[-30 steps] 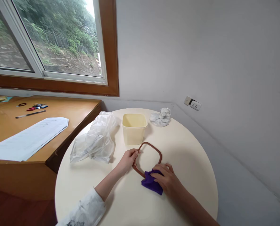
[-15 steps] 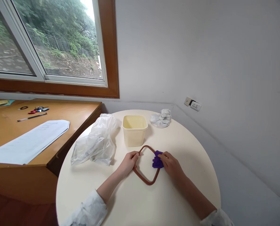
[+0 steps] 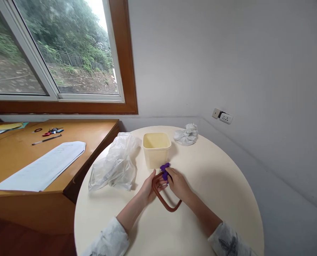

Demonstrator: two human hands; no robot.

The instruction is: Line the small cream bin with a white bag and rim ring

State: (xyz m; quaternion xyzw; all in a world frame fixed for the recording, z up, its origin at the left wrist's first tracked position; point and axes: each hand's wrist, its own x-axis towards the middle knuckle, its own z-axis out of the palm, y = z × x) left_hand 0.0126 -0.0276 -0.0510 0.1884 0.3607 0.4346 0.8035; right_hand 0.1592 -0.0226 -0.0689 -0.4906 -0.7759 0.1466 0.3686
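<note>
left hand [image 3: 147,189]: apparently gripping brown frame [image 3: 163,202] | right hand [image 3: 178,185]: pinching purple cloth [image 3: 164,166], shifted to frame's far corner

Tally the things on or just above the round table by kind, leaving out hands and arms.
Brown frame: 1
Purple cloth: 1
Cream tub: 1
Plastic bags: 2
Total: 5
</note>
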